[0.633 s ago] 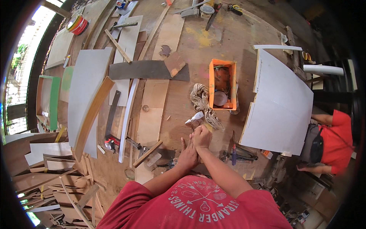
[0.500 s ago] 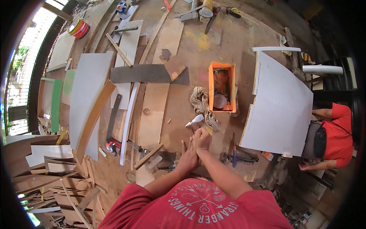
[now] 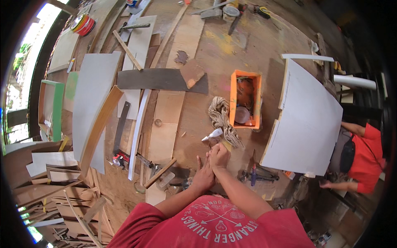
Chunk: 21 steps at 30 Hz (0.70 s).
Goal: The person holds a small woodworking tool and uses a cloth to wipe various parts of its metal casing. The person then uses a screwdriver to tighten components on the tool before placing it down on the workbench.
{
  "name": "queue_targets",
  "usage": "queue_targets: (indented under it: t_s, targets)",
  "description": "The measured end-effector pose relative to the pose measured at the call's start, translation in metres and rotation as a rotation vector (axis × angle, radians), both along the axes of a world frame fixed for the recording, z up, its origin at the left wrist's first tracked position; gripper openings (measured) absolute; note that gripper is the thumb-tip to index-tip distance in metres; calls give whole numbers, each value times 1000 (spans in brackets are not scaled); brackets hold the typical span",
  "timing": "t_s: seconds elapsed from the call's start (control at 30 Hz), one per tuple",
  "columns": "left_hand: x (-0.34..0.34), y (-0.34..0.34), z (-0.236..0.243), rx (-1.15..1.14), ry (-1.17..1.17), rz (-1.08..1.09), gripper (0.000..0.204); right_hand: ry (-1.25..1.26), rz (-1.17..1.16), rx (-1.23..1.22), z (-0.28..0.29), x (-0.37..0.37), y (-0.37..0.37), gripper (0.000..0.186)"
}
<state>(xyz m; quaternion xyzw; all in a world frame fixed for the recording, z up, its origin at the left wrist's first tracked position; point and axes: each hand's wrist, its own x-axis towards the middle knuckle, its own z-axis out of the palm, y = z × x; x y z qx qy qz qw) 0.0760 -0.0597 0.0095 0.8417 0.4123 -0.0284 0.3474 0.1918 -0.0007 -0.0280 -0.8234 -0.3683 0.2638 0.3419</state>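
In front of my chest, my left hand point(image 3: 203, 174) lies low over the worktop with its fingers stretched out. My right hand point(image 3: 219, 156) is curled closed against the left one's thumb side; whatever its fingers hold, if anything, is hidden. Just beyond the knuckles lies a small white squeeze bottle point(image 3: 213, 134) with a narrow tip. A twisted beige cloth point(image 3: 220, 115) rests behind the bottle, alongside an orange open-topped box point(image 3: 233, 99) with assorted items in it.
A blue-handled screwdriver point(image 3: 253, 177) lies to the right, near a large white panel point(image 3: 304, 120). At left are a tape measure point(image 3: 120, 158), a handsaw blade point(image 3: 121, 128), a curved wooden strip point(image 3: 99, 132) and boards. Another person in a red shirt point(image 3: 367, 157) stands at far right.
My view has shifted slightly, so the worktop things sit a little differently in it. Both hands keep nearly the same pose. The other person's arm at right has shifted a little.
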Motion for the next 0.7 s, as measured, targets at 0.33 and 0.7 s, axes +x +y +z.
queue_targets:
  t_s: [0.33, 0.7]
  targets:
    - [1, 13, 2, 45, -22, 10, 85, -106, 23, 15, 4, -1, 12, 36]
    - [-1, 4, -1, -39, -45, 21, 89, -1, 5, -27, 5, -2, -3, 33]
